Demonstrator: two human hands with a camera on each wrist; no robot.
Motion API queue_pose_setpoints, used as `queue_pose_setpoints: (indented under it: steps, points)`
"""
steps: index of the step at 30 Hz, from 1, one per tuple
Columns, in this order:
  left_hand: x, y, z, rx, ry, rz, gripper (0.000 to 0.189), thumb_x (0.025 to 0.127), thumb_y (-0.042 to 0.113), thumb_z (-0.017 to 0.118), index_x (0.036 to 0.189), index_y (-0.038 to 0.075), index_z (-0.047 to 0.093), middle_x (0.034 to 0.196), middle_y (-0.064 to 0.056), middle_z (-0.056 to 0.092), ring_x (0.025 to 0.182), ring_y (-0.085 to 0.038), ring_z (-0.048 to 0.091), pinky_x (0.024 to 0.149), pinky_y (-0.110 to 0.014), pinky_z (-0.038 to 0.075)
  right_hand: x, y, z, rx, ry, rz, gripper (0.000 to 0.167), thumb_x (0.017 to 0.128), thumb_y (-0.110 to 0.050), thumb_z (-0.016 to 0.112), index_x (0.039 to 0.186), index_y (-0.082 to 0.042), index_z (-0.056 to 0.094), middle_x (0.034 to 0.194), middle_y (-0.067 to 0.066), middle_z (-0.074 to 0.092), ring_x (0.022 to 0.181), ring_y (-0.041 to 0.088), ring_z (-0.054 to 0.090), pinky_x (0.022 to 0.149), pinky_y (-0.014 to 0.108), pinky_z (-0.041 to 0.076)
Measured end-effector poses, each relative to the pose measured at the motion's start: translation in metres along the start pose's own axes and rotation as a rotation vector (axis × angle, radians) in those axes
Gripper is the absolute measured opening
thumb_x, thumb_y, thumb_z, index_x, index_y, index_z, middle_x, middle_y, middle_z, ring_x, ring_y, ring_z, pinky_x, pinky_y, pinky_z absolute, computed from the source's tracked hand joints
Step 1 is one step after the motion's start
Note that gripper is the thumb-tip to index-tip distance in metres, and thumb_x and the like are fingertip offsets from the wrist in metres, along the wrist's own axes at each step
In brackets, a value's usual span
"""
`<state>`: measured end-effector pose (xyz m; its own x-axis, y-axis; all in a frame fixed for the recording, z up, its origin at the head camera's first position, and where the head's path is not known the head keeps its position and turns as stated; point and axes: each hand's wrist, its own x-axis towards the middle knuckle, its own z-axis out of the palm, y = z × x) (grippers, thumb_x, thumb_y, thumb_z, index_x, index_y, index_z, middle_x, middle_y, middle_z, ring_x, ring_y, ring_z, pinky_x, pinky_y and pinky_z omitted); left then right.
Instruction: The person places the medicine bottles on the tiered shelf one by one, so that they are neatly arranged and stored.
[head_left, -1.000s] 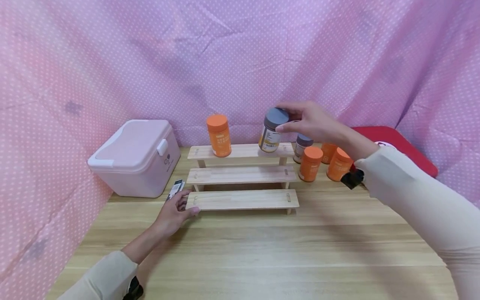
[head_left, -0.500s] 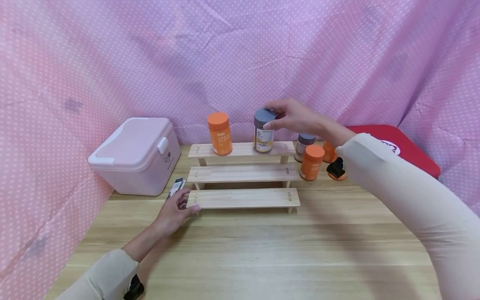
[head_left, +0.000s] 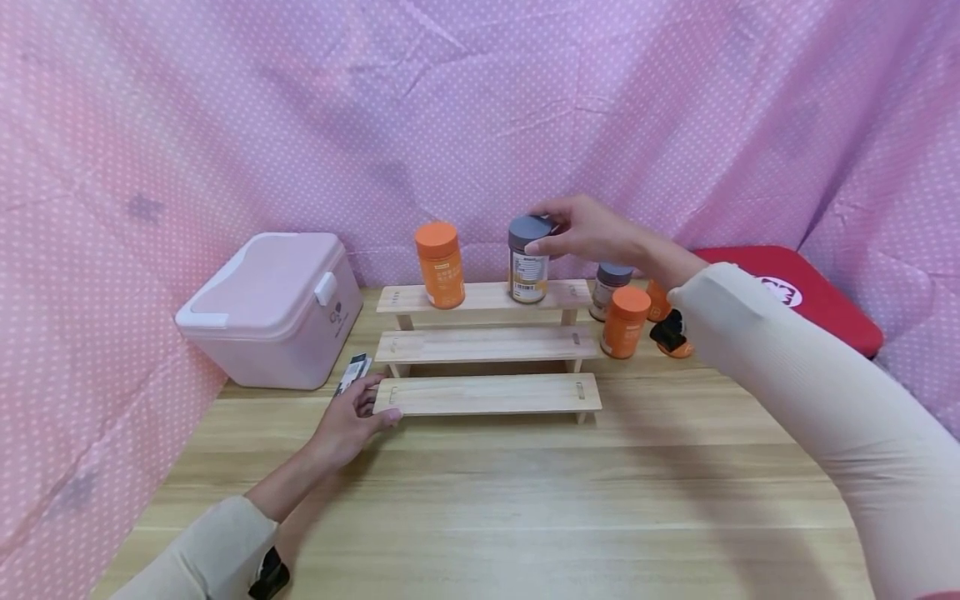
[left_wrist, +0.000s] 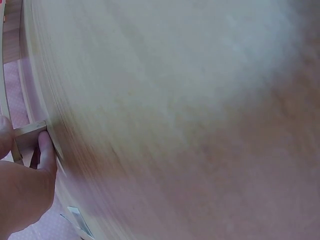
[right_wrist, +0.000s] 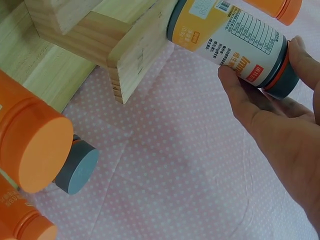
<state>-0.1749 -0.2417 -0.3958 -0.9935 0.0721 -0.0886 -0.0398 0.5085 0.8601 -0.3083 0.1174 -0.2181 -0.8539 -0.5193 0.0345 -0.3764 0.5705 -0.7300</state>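
A three-tier wooden display stand point(head_left: 487, 395) stands on the table. My left hand point(head_left: 343, 429) grips the left end of its lowest tier, thumb at the front corner; the left wrist view shows thumb and fingers on either side of the wooden piece point(left_wrist: 31, 134). Upright on the top tier is a grey-lidded supplement bottle point(head_left: 528, 277) with a white and yellow label. My right hand point(head_left: 588, 233) pinches it around the lid, as the right wrist view of the bottle point(right_wrist: 232, 42) also shows. An orange bottle point(head_left: 442, 279) stands to its left on that tier.
Right of the stand are an orange bottle point(head_left: 624, 327), another grey-lidded bottle point(head_left: 603, 296) and more orange ones partly behind my right arm. A red case point(head_left: 817, 304) lies further right. A pink lidded box point(head_left: 270, 317) and a small packet point(head_left: 352, 372) sit left.
My right hand has moved left with the grey-lidded bottle, which was tilted and now stands upright on the top tier. The left hand has kept its place on the stand.
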Motion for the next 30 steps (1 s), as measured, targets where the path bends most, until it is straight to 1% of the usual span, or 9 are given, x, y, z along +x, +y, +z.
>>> queue_pose_setpoints:
  steps: [4, 6, 10, 14, 17, 21, 25, 28, 30]
  points:
    - [-0.002, 0.001, 0.001, -0.015, -0.002, 0.000, 0.068, 0.088, 0.015, 0.071, 0.143, -0.003, 0.036, 0.129, -0.025, 0.055, 0.116, -0.033, 0.055, 0.086, -0.025, 0.051, 0.000, 0.000, -0.001, -0.001, -0.012, 0.013, 0.063, 0.090, -0.024, 0.070, 0.144, -0.009, 0.041, 0.127, 0.015, 0.057, 0.114, 0.027, 0.055, 0.098, 0.043, 0.046]
    - [-0.001, 0.001, 0.002, -0.010, 0.000, -0.005, 0.068, 0.088, 0.015, 0.072, 0.143, -0.003, 0.036, 0.129, -0.025, 0.056, 0.116, -0.033, 0.055, 0.087, -0.026, 0.051, -0.001, 0.001, -0.004, -0.014, -0.013, 0.023, 0.068, 0.090, -0.025, 0.070, 0.147, -0.010, 0.037, 0.132, 0.017, 0.054, 0.119, 0.029, 0.053, 0.101, 0.045, 0.043]
    - [0.000, 0.001, 0.003, 0.010, -0.002, -0.012, 0.069, 0.087, 0.016, 0.072, 0.143, -0.002, 0.036, 0.130, -0.024, 0.055, 0.117, -0.033, 0.054, 0.093, -0.034, 0.050, -0.008, 0.001, -0.010, -0.033, 0.004, 0.030, 0.071, 0.090, -0.025, 0.070, 0.149, -0.009, 0.033, 0.139, 0.018, 0.048, 0.127, 0.031, 0.047, 0.105, 0.048, 0.039]
    - [0.000, 0.001, 0.002, 0.010, -0.008, -0.011, 0.069, 0.088, 0.016, 0.071, 0.143, -0.003, 0.035, 0.132, -0.025, 0.054, 0.119, -0.034, 0.053, 0.096, -0.040, 0.048, -0.020, 0.004, -0.018, -0.042, 0.064, 0.010, 0.069, 0.090, -0.025, 0.069, 0.148, -0.008, 0.035, 0.142, 0.019, 0.045, 0.127, 0.033, 0.047, 0.105, 0.049, 0.039]
    - [0.000, 0.001, 0.002, 0.009, -0.009, -0.010, 0.069, 0.089, 0.017, 0.071, 0.143, -0.003, 0.034, 0.132, -0.024, 0.054, 0.119, -0.033, 0.053, 0.096, -0.040, 0.048, -0.034, 0.008, -0.025, -0.065, 0.103, -0.008, 0.067, 0.091, -0.024, 0.069, 0.147, -0.006, 0.036, 0.142, 0.019, 0.044, 0.127, 0.034, 0.046, 0.104, 0.050, 0.039]
    - [0.001, 0.001, 0.003, 0.007, -0.011, -0.003, 0.070, 0.089, 0.018, 0.071, 0.144, -0.003, 0.034, 0.131, -0.024, 0.055, 0.119, -0.033, 0.053, 0.097, -0.040, 0.048, -0.059, 0.016, -0.033, -0.086, 0.144, -0.006, 0.066, 0.090, -0.021, 0.069, 0.145, -0.003, 0.038, 0.141, 0.022, 0.045, 0.127, 0.037, 0.045, 0.104, 0.052, 0.038]
    - [0.000, 0.001, 0.003, 0.009, -0.008, 0.000, 0.069, 0.089, 0.018, 0.071, 0.144, -0.002, 0.035, 0.131, -0.024, 0.055, 0.119, -0.033, 0.053, 0.096, -0.040, 0.048, -0.087, 0.028, -0.041, -0.102, 0.177, 0.031, 0.066, 0.090, -0.022, 0.070, 0.145, -0.003, 0.039, 0.139, 0.022, 0.046, 0.125, 0.039, 0.046, 0.102, 0.054, 0.039]
    - [-0.002, 0.002, 0.003, 0.015, 0.000, -0.002, 0.068, 0.089, 0.017, 0.071, 0.144, -0.002, 0.035, 0.131, -0.025, 0.055, 0.118, -0.034, 0.054, 0.095, -0.038, 0.048, -0.106, 0.041, -0.046, -0.130, 0.188, 0.076, 0.067, 0.090, -0.027, 0.069, 0.146, -0.006, 0.038, 0.140, 0.022, 0.045, 0.125, 0.039, 0.047, 0.100, 0.053, 0.040]
    - [-0.003, 0.003, 0.003, 0.013, 0.001, -0.001, 0.068, 0.089, 0.016, 0.070, 0.143, -0.003, 0.035, 0.131, -0.025, 0.054, 0.118, -0.034, 0.054, 0.094, -0.036, 0.049, -0.116, 0.049, -0.048, -0.153, 0.203, 0.089, 0.067, 0.090, -0.027, 0.070, 0.145, -0.005, 0.039, 0.139, 0.022, 0.047, 0.123, 0.038, 0.048, 0.099, 0.039, 0.045]
